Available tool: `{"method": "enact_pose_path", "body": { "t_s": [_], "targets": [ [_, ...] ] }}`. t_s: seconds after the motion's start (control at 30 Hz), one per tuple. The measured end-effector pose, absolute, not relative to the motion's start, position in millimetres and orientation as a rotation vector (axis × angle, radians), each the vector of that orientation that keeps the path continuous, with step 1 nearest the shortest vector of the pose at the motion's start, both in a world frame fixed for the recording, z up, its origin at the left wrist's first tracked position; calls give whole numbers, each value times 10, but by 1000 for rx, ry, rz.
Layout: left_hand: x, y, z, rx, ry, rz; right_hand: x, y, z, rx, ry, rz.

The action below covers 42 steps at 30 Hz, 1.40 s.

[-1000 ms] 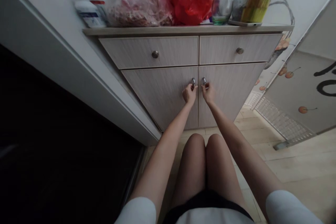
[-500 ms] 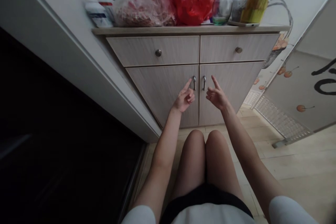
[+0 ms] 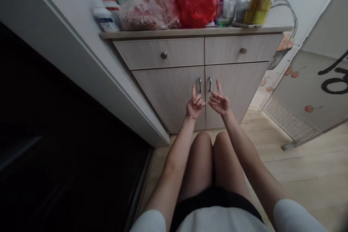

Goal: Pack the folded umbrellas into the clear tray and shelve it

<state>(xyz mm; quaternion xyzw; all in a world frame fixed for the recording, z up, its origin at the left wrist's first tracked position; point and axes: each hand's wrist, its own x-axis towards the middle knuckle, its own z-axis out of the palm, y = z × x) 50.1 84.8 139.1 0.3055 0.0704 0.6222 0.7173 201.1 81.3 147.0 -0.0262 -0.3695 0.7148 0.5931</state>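
My left hand (image 3: 196, 106) is held palm up in front of the left cabinet door (image 3: 168, 94), its index finger stretched toward the metal handle (image 3: 200, 85) and the other fingers loosely bent. Nothing is in it. Mirroring that pose, my right hand (image 3: 219, 102) has its index finger extended beside the right door's handle (image 3: 210, 84), also holding nothing. Both cabinet doors, the right door (image 3: 241, 83) included, are closed. Whether either fingertip touches a door I cannot tell; both look apart from the handles.
Two closed drawers with round knobs (image 3: 163, 55) sit above the doors. On the cabinet top stand white bottles (image 3: 106, 20), a clear plastic bag (image 3: 149, 16), a red bag (image 3: 197, 3), a glass (image 3: 225, 14) and a yellow packet (image 3: 258, 9). A cherry-printed panel (image 3: 310, 79) stands right.
My hands have come closer together, and the left index finger has turned more upright. The view has shifted slightly, so the cabinet sits a little further left.
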Motion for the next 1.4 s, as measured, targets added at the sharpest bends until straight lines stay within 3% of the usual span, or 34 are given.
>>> {"method": "enact_pose_path", "body": {
  "t_s": [0.4, 0.5, 0.63, 0.7, 0.87, 1.03, 1.4],
  "targets": [
    [489, 912, 1402, 776, 312, 1364, 2065, 921, 1430, -306, -1003, 1503],
    [517, 1122, 1340, 950, 633, 1370, 2045, 1174, 1335, -684, -1189, 1144],
    [560, 1489, 1266, 1229, 1331, 1551, 2031, 1603, 1171, -1227, -1366, 409],
    [595, 1651, 1253, 1420, 1542, 1531, 2011, 1794, 1103, -1342, -1413, 244],
    [735, 1934, 1250, 1713, 1606, 1318, 1892, 2106, 1030, -1381, -1468, 396],
    [752, 1950, 1169, 1754, 1617, 1334, 1860, 2082, 981, -1384, -1442, 446],
    [381, 1037, 925, 1782, 1457, 1592, 2327, 994, 816, -1265, -1512, 345]
  ]
}}
